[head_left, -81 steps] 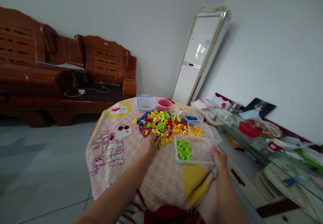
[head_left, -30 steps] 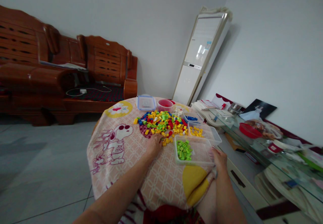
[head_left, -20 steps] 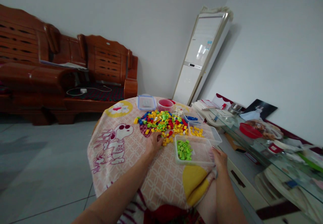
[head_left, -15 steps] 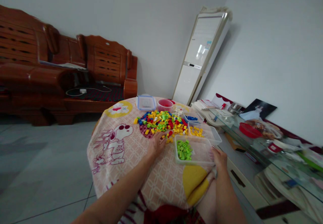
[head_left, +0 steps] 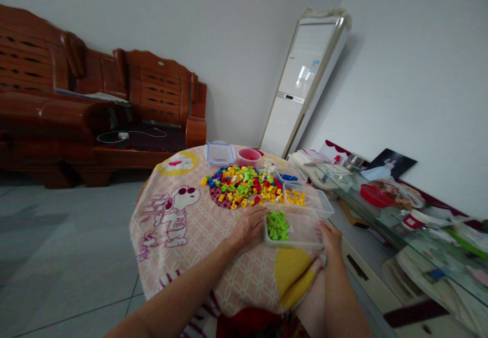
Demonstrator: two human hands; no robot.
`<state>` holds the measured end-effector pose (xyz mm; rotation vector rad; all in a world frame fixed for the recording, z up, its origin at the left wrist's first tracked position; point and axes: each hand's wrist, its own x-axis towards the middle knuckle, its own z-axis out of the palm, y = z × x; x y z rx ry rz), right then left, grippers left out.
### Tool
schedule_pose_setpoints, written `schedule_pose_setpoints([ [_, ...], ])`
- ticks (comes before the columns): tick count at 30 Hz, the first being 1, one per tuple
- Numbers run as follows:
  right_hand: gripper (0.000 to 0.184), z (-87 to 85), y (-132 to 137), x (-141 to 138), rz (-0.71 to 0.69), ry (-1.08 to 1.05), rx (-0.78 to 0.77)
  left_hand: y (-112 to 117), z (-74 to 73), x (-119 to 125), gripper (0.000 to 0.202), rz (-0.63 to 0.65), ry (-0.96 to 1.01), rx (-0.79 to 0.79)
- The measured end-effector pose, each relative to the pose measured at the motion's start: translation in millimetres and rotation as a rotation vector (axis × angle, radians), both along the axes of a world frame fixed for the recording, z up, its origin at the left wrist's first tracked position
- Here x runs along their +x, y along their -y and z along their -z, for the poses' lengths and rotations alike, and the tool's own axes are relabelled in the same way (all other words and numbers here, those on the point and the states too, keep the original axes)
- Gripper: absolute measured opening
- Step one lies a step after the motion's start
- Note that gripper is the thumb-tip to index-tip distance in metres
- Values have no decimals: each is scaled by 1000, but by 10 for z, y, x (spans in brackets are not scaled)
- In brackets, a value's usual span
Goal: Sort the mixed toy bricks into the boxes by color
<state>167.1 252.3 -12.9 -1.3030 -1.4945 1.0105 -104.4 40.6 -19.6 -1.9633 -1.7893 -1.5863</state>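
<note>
A clear plastic box (head_left: 301, 226) holds a heap of green toy bricks (head_left: 277, 225) at its left end. My right hand (head_left: 330, 237) grips the right edge of this box, thumb and fingers around the rim. At the box's left side is my left hand (head_left: 249, 226), palm down, fingers stretched towards the rim. I see nothing held in it, though its fingertips are partly unclear. Just beyond lies a large mixed pile of toy bricks (head_left: 244, 183) in yellow, green, red, blue and white. One small green brick (head_left: 239, 216) lies alone left of my left hand.
Behind the green bricks' box stand another clear box with yellow bricks (head_left: 296, 197) and one with blue bricks (head_left: 288, 177). A round pink tub (head_left: 249, 156) and a blue-edged lid (head_left: 220, 153) sit at the table's far side. A glass-topped cabinet (head_left: 381, 221) adjoins on the right.
My left hand has moved right, from the near edge of the brick pile to the left side of the green bricks' box. My right hand stays on the box's right edge.
</note>
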Motion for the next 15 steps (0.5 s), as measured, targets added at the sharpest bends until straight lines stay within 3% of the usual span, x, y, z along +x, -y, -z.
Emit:
schedule_pose_setpoints([
  [7,40,7,6,-4,-1,7,12,168,-16,-357,24,-464,201,-166],
  [11,39,-17,27,-9,-7,0,9,244,-15,-361,15,-440,112,-328],
  [15,37,-26,30,-13,-7,-24,6,279,19,-332,8,-356,49,-325],
])
